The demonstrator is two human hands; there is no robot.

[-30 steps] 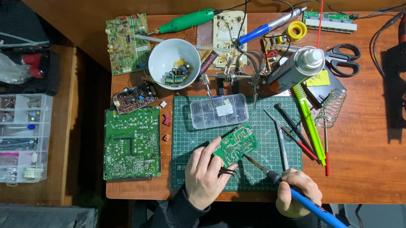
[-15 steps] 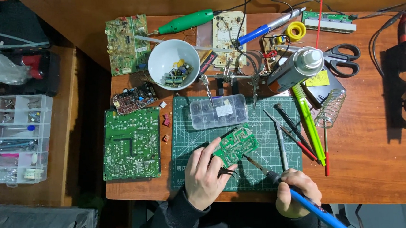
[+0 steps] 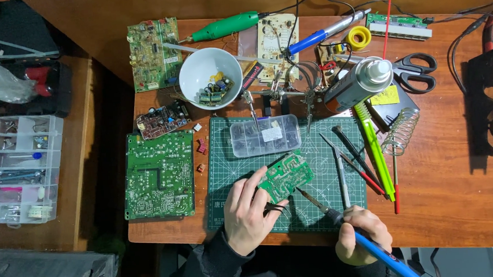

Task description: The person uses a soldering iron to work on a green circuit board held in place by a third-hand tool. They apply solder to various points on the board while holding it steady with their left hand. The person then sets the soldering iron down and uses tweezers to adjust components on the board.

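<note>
Little was changed since the earlier frame. Small green board point(image 3: 285, 176) was gripped by left hand point(image 3: 250, 215); blue-handled soldering iron point(image 3: 352, 232) was clasped by right hand point(image 3: 362, 241), tip just right of board. Board best held steady, iron approached slowly.

Circuit board point(image 3: 286, 176) lies on mat point(image 3: 233, 156), before parts box point(image 3: 264, 135) (bowl point(image 3: 210, 78) behind).

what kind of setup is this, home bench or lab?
Likely a hobby electronics repair bench: right hand holds a soldering iron, left hand a small green circuit board, on a green cutting mat. Home or lab: unclear.
</note>
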